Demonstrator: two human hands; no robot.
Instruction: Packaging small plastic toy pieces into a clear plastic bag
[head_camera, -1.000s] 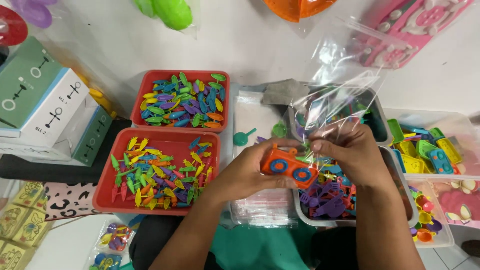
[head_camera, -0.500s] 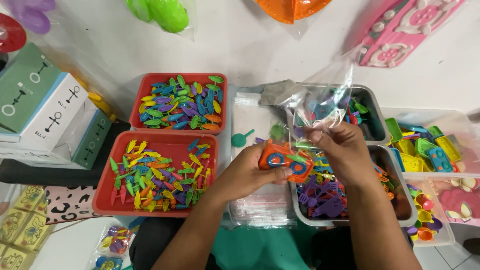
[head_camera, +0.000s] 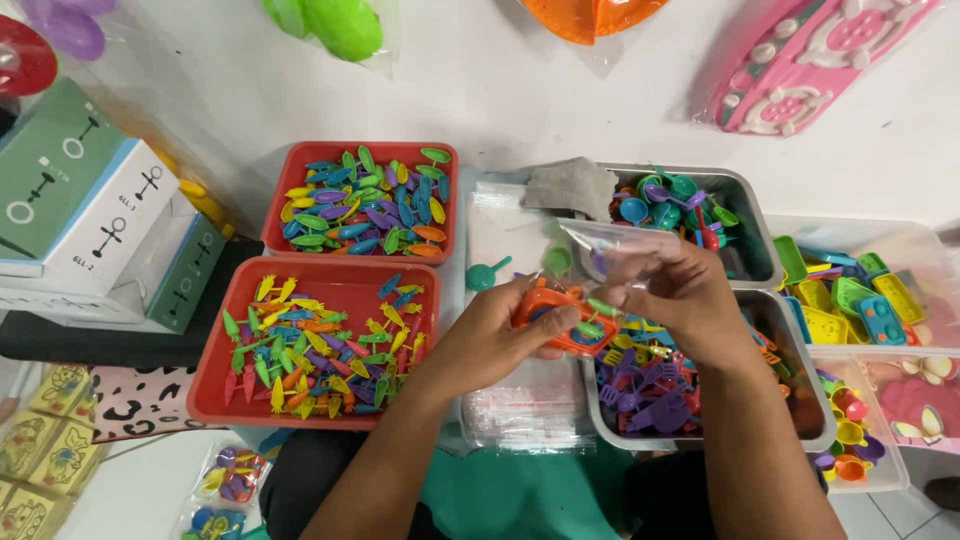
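Observation:
My left hand grips an orange plastic toy piece with small coloured toys inside a clear plastic bag. My right hand pinches the upper part of that bag, which is crumpled low between both hands. Both hands are above the front metal tray holding purple toy forks and orange pieces. A stack of clear empty bags lies just below my left hand.
Two red trays of small coloured toy pieces sit to the left. A rear metal tray holds toy spoons and ladles. Clear bins of toy dishes stand on the right, cardboard boxes on the left, packaged toys at the back.
The clear bag, held up tall a second ago, has come down and is bunched between my hands. Both hands stay over the front metal tray.

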